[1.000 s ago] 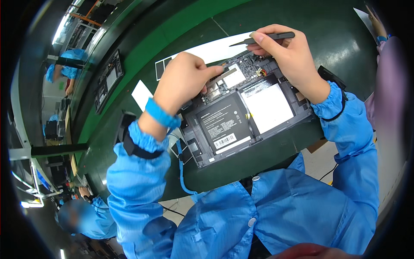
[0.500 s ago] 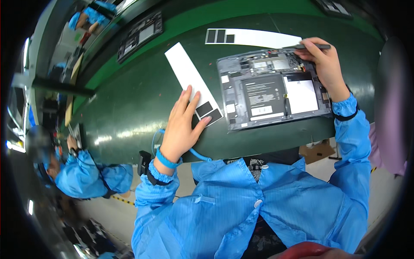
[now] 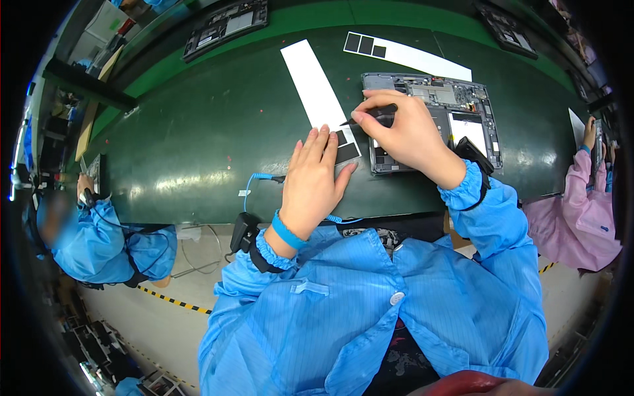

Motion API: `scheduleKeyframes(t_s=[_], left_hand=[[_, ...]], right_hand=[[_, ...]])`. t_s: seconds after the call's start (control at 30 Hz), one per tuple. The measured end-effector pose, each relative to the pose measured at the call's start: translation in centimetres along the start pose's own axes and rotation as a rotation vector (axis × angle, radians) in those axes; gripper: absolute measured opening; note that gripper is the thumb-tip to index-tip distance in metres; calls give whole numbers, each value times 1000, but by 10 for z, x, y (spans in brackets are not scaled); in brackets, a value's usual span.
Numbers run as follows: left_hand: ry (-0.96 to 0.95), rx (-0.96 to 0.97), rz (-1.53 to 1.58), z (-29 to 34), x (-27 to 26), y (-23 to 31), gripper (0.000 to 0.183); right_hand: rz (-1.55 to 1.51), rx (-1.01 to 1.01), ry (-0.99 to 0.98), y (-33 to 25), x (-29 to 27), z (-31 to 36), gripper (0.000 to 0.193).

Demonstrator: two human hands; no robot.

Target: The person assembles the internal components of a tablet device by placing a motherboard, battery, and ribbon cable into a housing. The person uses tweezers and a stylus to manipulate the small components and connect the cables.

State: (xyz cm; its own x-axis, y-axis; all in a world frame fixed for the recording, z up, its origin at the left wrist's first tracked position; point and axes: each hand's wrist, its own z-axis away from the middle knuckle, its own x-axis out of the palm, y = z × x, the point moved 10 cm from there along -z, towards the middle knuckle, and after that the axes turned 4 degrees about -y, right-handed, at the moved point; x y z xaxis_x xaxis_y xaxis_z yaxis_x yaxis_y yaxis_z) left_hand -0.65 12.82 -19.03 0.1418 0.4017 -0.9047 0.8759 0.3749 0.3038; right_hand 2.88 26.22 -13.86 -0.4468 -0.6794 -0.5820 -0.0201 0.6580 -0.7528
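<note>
My left hand (image 3: 310,178) lies flat with its fingers stretched out on the near end of a white backing strip (image 3: 310,79). Black rectangular stickers (image 3: 347,154) sit on that end, partly under my fingers. In my right hand (image 3: 413,135) I grip black tweezers (image 3: 382,116), whose pointed tip is at the strip beside the stickers. An opened tablet-like device (image 3: 492,129) with bare boards and a battery lies under and to the right of my right hand. My hand hides much of its left half.
A second white strip (image 3: 422,61) with black stickers lies beyond the device. More opened devices stand at the back left (image 3: 228,25) and back right (image 3: 507,30). A blue coiled cord (image 3: 261,176) runs by my left wrist. Co-workers sit at left (image 3: 112,237) and right (image 3: 578,218).
My right hand, with the tweezers, has moved left from the device's far right corner to the strip under my left hand. The whole view has shifted; a co-worker in pink now shows at right.
</note>
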Motion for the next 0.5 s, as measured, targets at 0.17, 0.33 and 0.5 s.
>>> scheduleKeyframes(t_s=[0.17,0.33,0.5], left_hand=[[11,8,0,1,0,0,50],[18,24,-11,1,1,0,49],[9,26,-34,0,0,1,50]], right_hand=[[174,-53,30,9,10,1,22],[77,56,30,19,14,1,22],[-8,83,35,25,17,5,21]])
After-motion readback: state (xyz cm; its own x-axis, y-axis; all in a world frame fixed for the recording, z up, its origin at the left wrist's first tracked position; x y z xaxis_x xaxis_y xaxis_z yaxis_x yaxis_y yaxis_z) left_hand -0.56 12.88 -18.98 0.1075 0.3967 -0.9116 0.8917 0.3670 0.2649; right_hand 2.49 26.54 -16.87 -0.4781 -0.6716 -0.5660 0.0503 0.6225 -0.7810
